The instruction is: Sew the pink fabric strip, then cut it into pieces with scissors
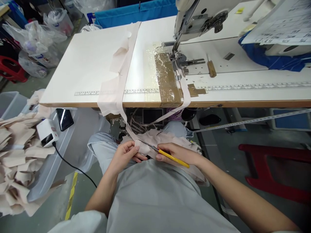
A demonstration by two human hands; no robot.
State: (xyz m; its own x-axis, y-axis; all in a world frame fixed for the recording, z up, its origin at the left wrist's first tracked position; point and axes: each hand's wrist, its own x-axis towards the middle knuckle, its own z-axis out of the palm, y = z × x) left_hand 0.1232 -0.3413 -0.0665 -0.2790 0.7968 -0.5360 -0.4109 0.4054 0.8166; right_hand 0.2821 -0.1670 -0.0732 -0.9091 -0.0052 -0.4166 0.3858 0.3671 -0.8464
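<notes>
In my lap, my left hand point(126, 152) pinches a small pale-pink fabric piece point(143, 147) between thumb and fingers. My right hand point(178, 153) is closed around yellow-handled thread snips point(170, 157), whose metal tips touch the fabric piece near my left thumb. A long pale fabric strip point(121, 77) runs from my lap up over the table edge and across the white sewing table point(85, 64). More pale fabric lies bunched on my thighs point(170, 136).
A sewing machine point(194, 19) stands at the back right, with brown tape point(166, 79) before its needle. A clear bin point(48, 168) at my left holds cut fabric pieces, a phone point(64, 119) and a white charger point(47, 132). A red stool point(274, 174) stands at the right.
</notes>
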